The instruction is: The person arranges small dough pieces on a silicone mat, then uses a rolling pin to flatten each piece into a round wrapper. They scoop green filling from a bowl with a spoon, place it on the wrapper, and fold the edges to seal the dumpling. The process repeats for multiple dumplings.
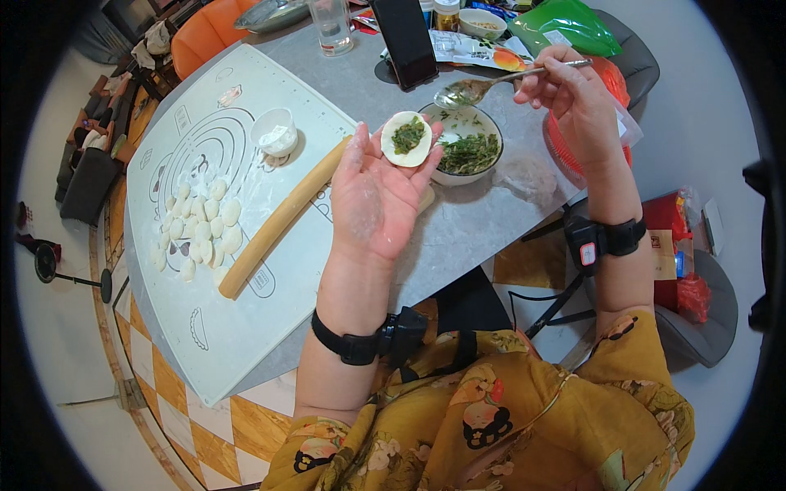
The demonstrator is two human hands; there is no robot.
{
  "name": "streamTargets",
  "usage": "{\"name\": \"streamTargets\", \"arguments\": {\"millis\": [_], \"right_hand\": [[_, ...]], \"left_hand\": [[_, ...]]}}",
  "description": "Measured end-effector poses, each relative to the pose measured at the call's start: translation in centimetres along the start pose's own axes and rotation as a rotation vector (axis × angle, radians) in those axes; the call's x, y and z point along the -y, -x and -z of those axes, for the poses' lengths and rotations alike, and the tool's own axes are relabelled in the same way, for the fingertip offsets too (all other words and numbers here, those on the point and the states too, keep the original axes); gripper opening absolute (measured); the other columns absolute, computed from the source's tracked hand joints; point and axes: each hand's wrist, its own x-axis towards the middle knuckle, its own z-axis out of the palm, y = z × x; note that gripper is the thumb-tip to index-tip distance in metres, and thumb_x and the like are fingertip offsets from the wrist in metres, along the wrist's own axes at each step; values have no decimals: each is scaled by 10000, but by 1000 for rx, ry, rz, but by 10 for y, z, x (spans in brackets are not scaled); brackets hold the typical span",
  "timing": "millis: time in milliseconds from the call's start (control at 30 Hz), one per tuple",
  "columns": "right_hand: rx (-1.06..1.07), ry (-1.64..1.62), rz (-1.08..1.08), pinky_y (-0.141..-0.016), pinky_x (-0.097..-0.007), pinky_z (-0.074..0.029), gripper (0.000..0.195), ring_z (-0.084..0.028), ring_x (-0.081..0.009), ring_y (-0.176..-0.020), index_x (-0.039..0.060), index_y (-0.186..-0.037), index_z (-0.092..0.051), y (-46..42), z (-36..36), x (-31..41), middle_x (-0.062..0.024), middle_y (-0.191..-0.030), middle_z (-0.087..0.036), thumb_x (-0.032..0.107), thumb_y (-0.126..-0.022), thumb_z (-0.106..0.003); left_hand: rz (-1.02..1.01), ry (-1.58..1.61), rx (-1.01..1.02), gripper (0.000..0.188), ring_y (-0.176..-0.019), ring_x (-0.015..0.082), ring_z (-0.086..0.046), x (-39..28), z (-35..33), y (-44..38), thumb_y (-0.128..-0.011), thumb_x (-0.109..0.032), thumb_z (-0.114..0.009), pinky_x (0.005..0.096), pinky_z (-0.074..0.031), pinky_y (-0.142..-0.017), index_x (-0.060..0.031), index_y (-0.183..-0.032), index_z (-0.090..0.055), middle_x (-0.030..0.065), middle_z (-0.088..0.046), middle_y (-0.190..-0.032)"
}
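Observation:
My left hand (384, 193), palm up and dusted with flour, supports a round dumpling wrapper (403, 158) on its fingers. A mound of chopped green filling (408, 135) lies at the middle of the wrapper. My right hand (568, 98) grips the handle of a metal spoon (463, 94), whose bowl carries bits of green. Under the spoon stands a white bowl with a dark rim (498, 153), partly filled with the same chopped green filling (470, 154). The left fingertips are close to this bowl's near side.
A wooden rolling pin (279, 224) lies across a printed pastry mat (239, 350). Several floured dough pieces (202, 224) and a small cup of flour (274, 133) sit there too. A phone (405, 43), a glass (331, 30) and food packets (470, 49) stand farther back. A red basket (557, 144) is at right.

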Motion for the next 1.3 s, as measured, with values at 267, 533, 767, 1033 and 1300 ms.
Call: {"name": "streamTargets", "arguments": {"millis": [267,533,767,1033,1300], "right_hand": [[222,653,-78,-888,-289,-465,195,-621,-119,-985,31,-1039,-696,25,2,-22,-15,-972,-679,205,-980,-634],[72,653,-53,-819,-258,-510,168,-634,-102,-874,20,-1037,-710,40,13,-27,-25,-927,-690,164,-956,-678],[3,521,27,-771,-230,-486,198,-596,-84,-819,19,-1075,-638,10,-3,-8,-15,-907,-637,201,-1052,-563],[206,424,51,-741,-239,-486,207,-589,-90,-779,43,-1055,-561,0,-29,2,-21,-865,-604,229,-1088,-476],[184,301,-1,-736,-247,-477,222,-631,-100,-809,55,-1034,-556,-3,-40,-20,-19,-896,-614,250,-1089,-467]], "left_hand": [[-45,-54,25,656,-1400,413,-436,-2,-5,3,-1093,-422,-277,522,-338,-1181,126,-1450,-324,335,-430,-1467],[-25,-60,74,643,-1381,414,-460,-1,-6,4,-1086,-426,-299,516,-371,-1153,113,-1432,-359,316,-453,-1459],[-210,-145,-174,582,-1333,411,-508,-2,0,-3,-1074,-388,-366,514,-388,-1119,94,-1400,-388,284,-485,-1434],[-176,-136,-182,571,-1333,403,-504,2,1,-2,-1073,-390,-373,527,-328,-1152,85,-1389,-398,282,-484,-1431],[-158,-133,-163,570,-1331,402,-504,1,3,-2,-1072,-394,-384,526,-350,-1141,73,-1397,-396,277,-496,-1423]]}}
